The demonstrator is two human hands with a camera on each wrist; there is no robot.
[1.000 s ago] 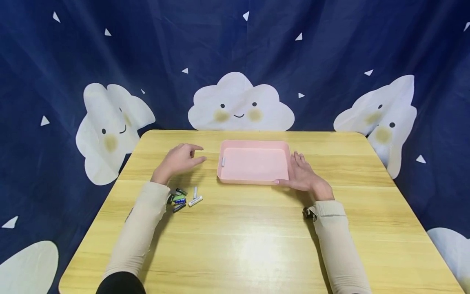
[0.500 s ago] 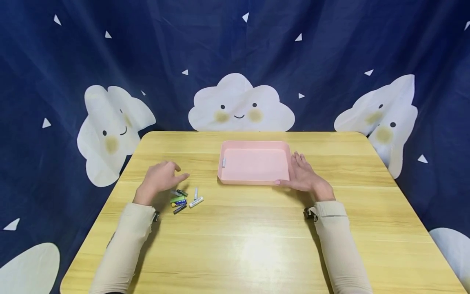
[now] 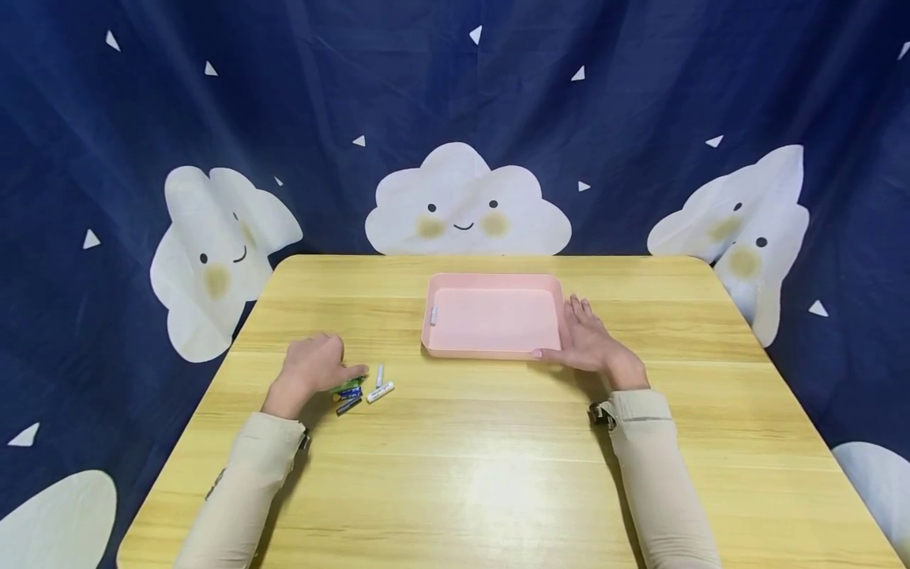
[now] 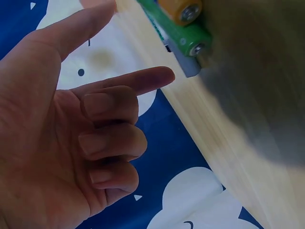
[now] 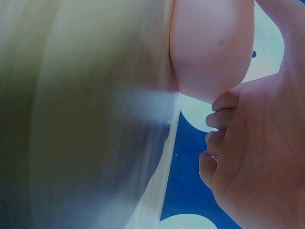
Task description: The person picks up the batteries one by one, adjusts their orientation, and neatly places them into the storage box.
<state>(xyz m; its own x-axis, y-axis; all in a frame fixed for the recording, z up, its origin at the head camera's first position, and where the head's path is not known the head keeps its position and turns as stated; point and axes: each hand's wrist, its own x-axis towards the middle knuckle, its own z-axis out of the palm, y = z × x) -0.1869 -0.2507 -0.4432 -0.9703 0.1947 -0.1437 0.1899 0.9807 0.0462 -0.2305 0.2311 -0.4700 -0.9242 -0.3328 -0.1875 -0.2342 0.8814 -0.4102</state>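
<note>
My left hand (image 3: 309, 371) reaches down over the left side of a small pile of batteries. In the left wrist view its thumb and index finger stretch out with a gap between them, and the other fingers are curled. Just past the index fingertip lie a green battery (image 4: 190, 38), an orange-ended battery (image 4: 183, 9) and a grey one (image 4: 188, 66). A white battery (image 3: 380, 392) and a dark one (image 3: 348, 406) lie nearer the front. My right hand (image 3: 593, 341) rests against the right end of the pink tray (image 3: 498, 316), thumb over its front rim.
One small light-coloured battery (image 3: 434, 316) lies in the tray along its left wall. Another slim white battery (image 3: 380, 374) is on the wooden table (image 3: 455, 458) beside the pile. A blue curtain with cloud prints (image 3: 467, 207) hangs behind the table's far edge.
My left hand has moved from beside the tray back left and down to the batteries, covering part of the pile. My right hand and the tray have stayed in place.
</note>
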